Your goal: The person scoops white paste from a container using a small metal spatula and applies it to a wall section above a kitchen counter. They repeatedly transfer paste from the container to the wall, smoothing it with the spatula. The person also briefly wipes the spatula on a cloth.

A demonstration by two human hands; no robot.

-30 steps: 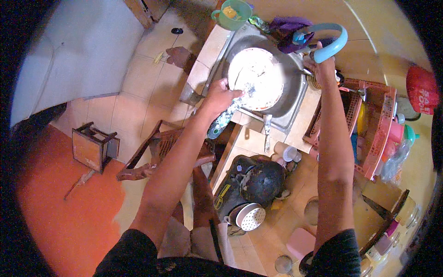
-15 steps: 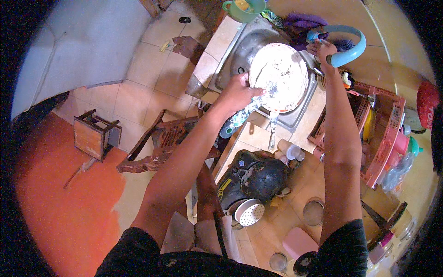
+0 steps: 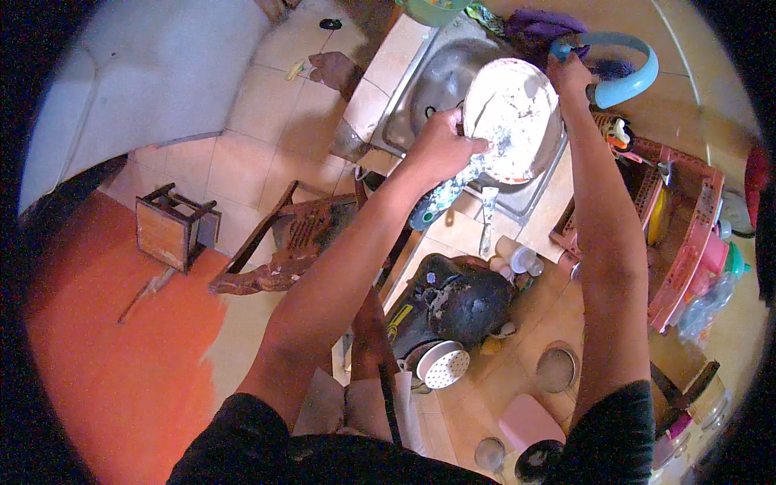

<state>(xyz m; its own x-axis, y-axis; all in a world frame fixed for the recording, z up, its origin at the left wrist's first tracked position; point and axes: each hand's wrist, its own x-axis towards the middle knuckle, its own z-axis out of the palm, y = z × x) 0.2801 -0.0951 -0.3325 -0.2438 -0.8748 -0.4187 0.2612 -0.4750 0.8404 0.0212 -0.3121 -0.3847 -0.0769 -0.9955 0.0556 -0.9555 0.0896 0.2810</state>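
Note:
My left hand (image 3: 444, 147) is closed on a round frying pan (image 3: 511, 121), with its thumb on the pan near a mottled blue-and-white handle (image 3: 440, 202). The pan is tilted over the metal sink (image 3: 453, 77), its pale face streaked with dark patches. Farther right, my right hand (image 3: 571, 79) reaches past the pan to the mouth of a curved blue tap (image 3: 634, 85). Its fingers look curled at the spout's end, though they are small and partly hidden. A spatula (image 3: 488, 222) with a pale handle lies at the sink's near edge.
A dark rounded pot (image 3: 477, 303) and a white perforated piece (image 3: 444, 365) stand close below the sink. To the right is a pink dish rack (image 3: 687, 242). A green bowl (image 3: 436, 10) sits at the far corner, a wooden chair (image 3: 283, 234) at the left.
The pan has tilted more edge-on, still in my left hand. My right hand has moved up closer to the tap's mouth. The whole view has shifted slightly.

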